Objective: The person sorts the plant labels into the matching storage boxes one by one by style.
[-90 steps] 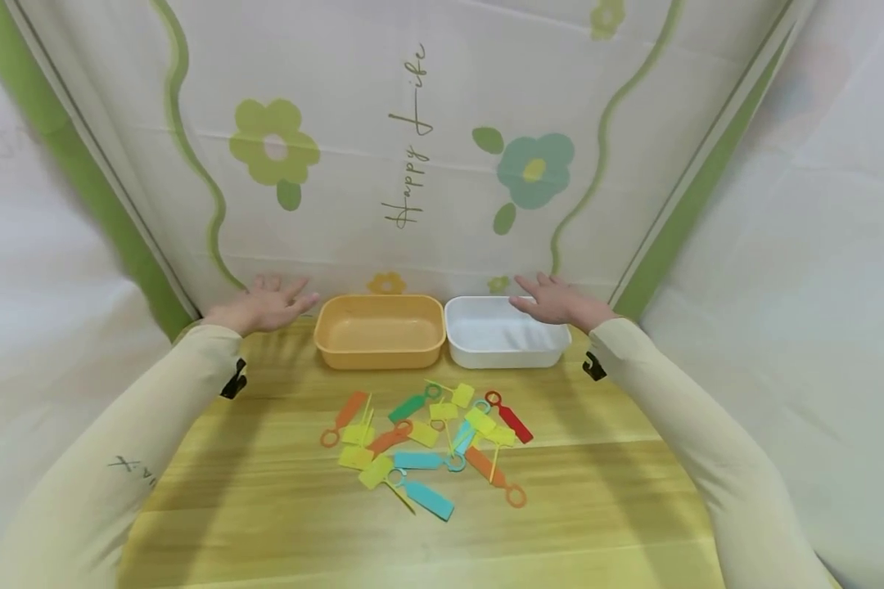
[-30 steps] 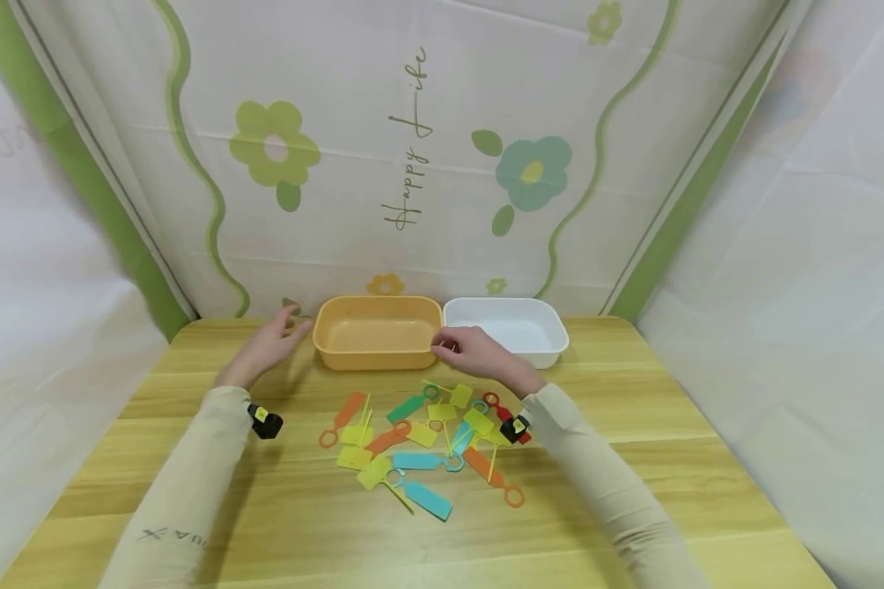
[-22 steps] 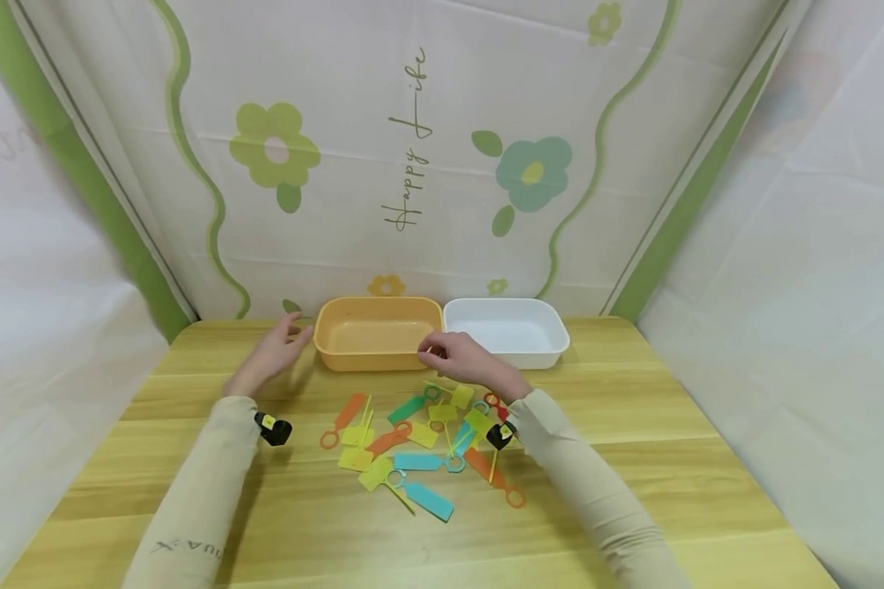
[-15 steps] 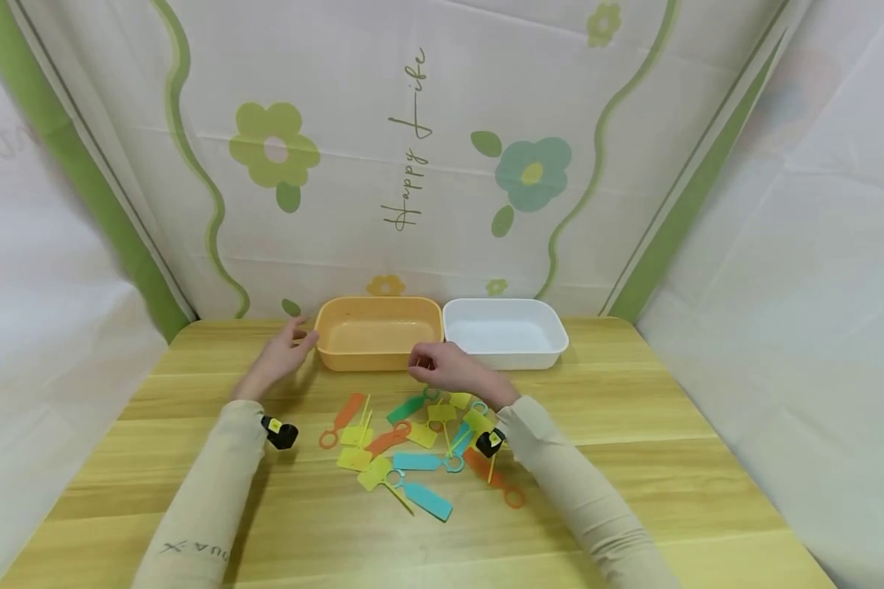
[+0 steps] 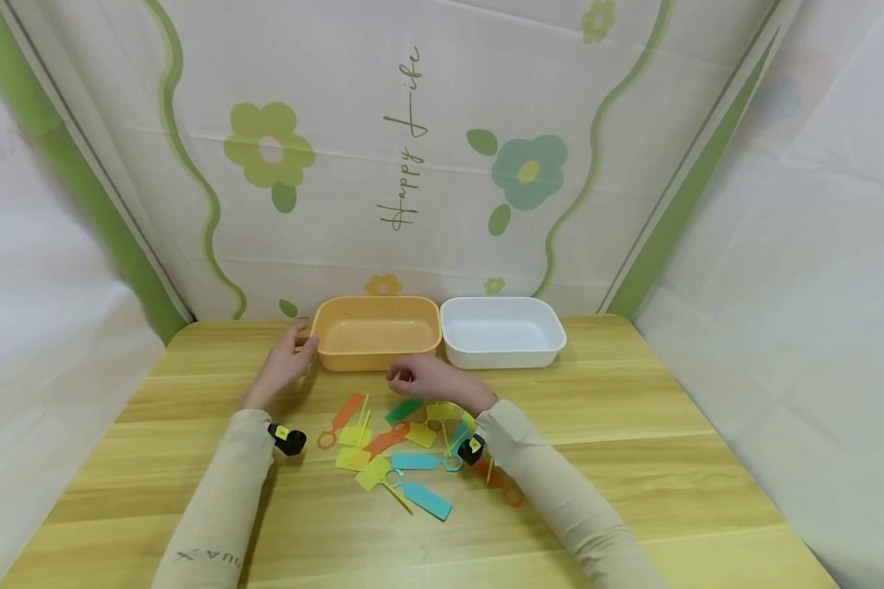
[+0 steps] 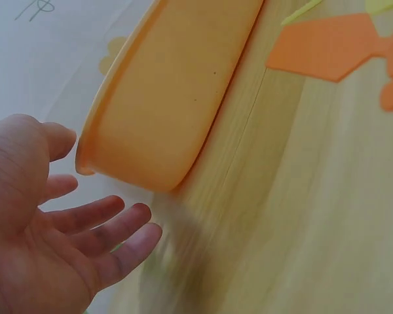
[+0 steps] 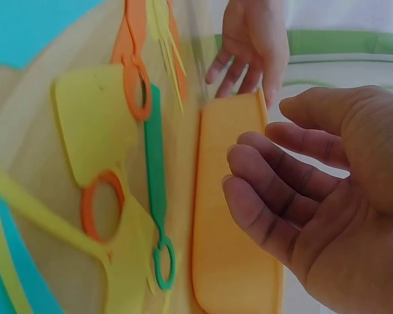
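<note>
My left hand is at the left end of the orange plastic bin, fingers spread and slightly bent. In the left wrist view its thumb lies very close to the bin's rim; contact is hard to tell. My right hand hovers before the bin's front wall with loosely curled fingers and holds nothing, as the right wrist view also shows. Below it lie flat plastic tags, among them a green tag, an orange tag, a yellow tag and a blue tag. My right wrist and sleeve cover some tags, the red one included.
A white plastic bin stands against the orange one's right end. Behind both rises a white curtain with printed flowers, and white cloth hangs on either side. The wooden table stretches to the front and right.
Both hands have come down from beside and above the bins. The right hand has moved left and nearer the tags; the left has moved in toward the orange bin's end. Bins stay in place.
</note>
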### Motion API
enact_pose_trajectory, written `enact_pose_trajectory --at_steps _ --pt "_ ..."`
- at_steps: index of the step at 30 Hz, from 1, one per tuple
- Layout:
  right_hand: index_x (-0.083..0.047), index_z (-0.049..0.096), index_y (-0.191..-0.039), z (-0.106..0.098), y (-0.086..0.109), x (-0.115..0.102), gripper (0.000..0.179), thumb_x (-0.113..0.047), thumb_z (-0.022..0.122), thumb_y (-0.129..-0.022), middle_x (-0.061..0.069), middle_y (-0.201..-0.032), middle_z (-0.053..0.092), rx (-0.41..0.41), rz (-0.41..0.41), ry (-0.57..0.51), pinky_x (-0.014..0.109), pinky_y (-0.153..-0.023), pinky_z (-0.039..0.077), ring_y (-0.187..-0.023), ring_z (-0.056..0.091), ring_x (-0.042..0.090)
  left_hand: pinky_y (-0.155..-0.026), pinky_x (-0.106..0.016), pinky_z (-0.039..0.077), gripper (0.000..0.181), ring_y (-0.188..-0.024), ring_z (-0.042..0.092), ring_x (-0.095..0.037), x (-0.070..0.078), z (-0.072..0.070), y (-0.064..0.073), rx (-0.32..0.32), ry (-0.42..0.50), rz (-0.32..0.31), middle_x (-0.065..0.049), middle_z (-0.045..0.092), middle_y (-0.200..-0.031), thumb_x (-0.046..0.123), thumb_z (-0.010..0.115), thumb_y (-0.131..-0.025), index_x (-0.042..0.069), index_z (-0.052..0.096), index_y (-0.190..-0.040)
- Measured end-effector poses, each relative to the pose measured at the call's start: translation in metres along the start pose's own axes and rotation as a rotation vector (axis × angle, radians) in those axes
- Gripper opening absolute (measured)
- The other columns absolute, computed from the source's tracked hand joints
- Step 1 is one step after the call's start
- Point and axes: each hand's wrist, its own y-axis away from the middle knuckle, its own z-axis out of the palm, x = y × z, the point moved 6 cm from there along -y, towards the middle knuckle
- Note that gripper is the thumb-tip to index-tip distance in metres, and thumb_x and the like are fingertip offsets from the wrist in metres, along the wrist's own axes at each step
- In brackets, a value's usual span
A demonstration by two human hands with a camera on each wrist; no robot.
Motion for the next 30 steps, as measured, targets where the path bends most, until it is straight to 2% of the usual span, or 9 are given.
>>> enact_pose_trajectory --at_steps 8,14,19,25,30 --pt "-0.013 0.069 -0.112 0.023 -0.01 -0.007 0.021 -0.025 0.057 -0.099 0.0 -0.095 0.071 -0.077 -0.031 0.08 0.018 -0.075 0.048 -0.081 0.061 0.006 -0.098 -0.052 0.049 0.061 -0.125 0.052 -0.046 -0.001 0.002 0.003 0.024 0.032 -0.001 -0.032 0.04 -0.146 0.036 0.037 -0.106 0.007 0.017 -0.156" --pt "-0.017 0.068 -0.113 0.036 -0.014 -0.007 0.021 -0.029 0.057 -0.099 -0.005 -0.095 0.069 -0.122 0.007 0.054 0.017 -0.074 0.049 -0.079 0.06 0.004 -0.103 -0.056 0.044 0.06 -0.13 0.048 -0.046 -0.002 0.004 0.004 0.039 0.034 0.007 -0.032 0.04 -0.146 0.036 0.035 -0.107 0.006 0.018 -0.156" --pt "-0.018 0.067 -0.113 0.041 -0.017 -0.008 0.02 -0.028 0.056 -0.099 -0.007 -0.092 0.066 -0.139 0.016 0.048 0.017 -0.07 0.048 -0.075 0.058 0.003 -0.107 -0.058 0.04 0.057 -0.132 0.045 -0.046 -0.003 0.005 0.003 0.044 0.051 0.009 -0.032 0.041 -0.146 0.034 0.035 -0.107 0.007 0.02 -0.156" --pt "-0.017 0.068 -0.111 0.045 -0.022 -0.008 0.019 -0.022 0.057 -0.098 -0.007 -0.091 0.066 -0.143 0.001 0.041 0.017 -0.069 0.047 -0.075 0.057 0.004 -0.11 -0.058 0.036 0.059 -0.136 0.04 -0.046 -0.006 0.007 0.002 0.049 0.049 -0.004 -0.03 0.04 -0.147 0.038 0.034 -0.107 0.009 0.021 -0.156" --pt "-0.017 0.069 -0.107 0.046 -0.026 -0.007 0.016 -0.023 0.058 -0.098 -0.007 -0.091 0.066 -0.151 0.004 0.025 0.016 -0.068 0.048 -0.073 0.057 0.002 -0.111 -0.057 0.035 0.058 -0.136 0.04 -0.045 -0.005 0.008 0.002 0.055 0.068 -0.005 -0.031 0.041 -0.146 0.036 0.034 -0.107 0.007 0.021 -0.156"
